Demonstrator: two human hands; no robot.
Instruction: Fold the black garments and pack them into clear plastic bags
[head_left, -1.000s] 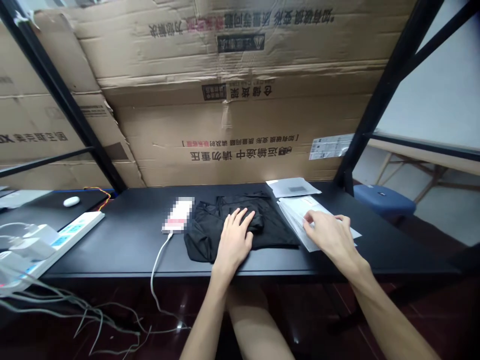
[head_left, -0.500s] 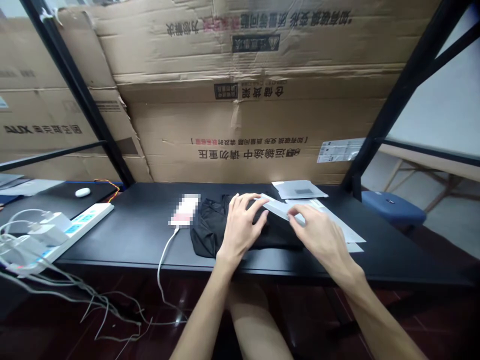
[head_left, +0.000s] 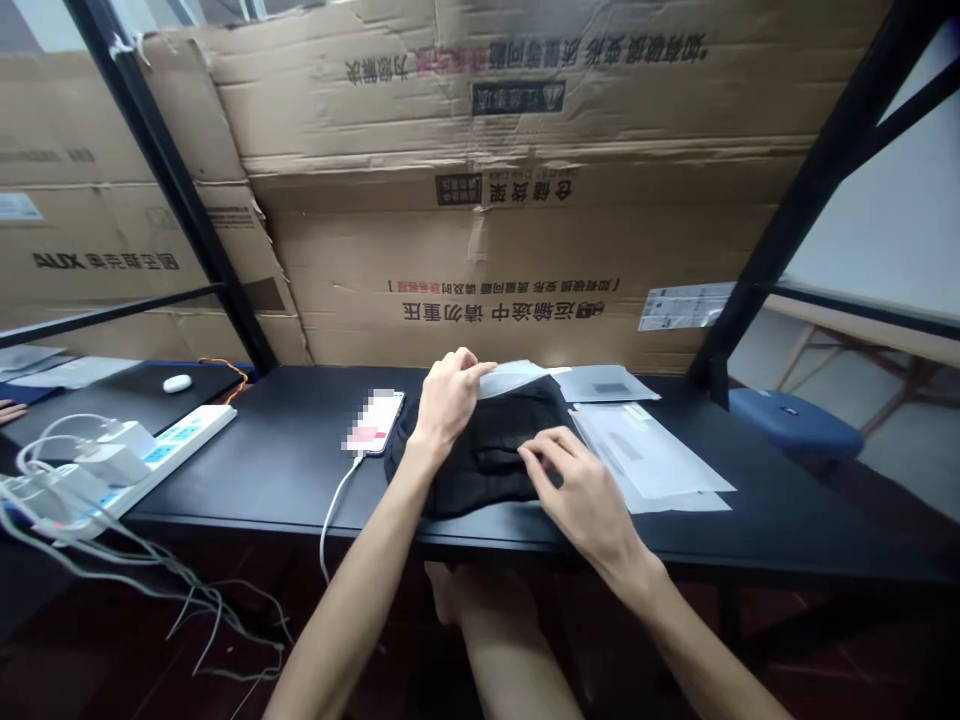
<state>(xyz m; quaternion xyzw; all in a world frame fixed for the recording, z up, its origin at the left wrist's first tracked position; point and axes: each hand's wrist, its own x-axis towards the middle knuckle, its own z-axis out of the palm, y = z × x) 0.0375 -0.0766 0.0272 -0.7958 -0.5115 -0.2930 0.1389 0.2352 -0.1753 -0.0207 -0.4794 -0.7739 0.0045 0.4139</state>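
My left hand (head_left: 450,400) is closed on the near corner of a white translucent sheet (head_left: 516,377), raised over the back edge of a black cloth item (head_left: 487,470). It may be a plastic bag, but I cannot tell. The black cloth lies folded and creased on the desk under both hands. With thumb and fingertips together, my right hand (head_left: 581,485) pinches at a fold on the right side of the cloth. To the right, more whitish translucent sheets (head_left: 660,455) lie stacked flat, with another sheet (head_left: 604,383) behind them.
A phone (head_left: 377,422) on a white cable lies left of the cloth. A power strip (head_left: 176,440) with several plugs and tangled cords is farther left. Cardboard (head_left: 495,240) walls the back of the black desk (head_left: 300,430). Another person's hand (head_left: 11,411) shows at the left edge.
My left hand has moved up and left with the white sheet. My right hand has let go of the sheet and come down to the black cloth, which now lies more exposed.
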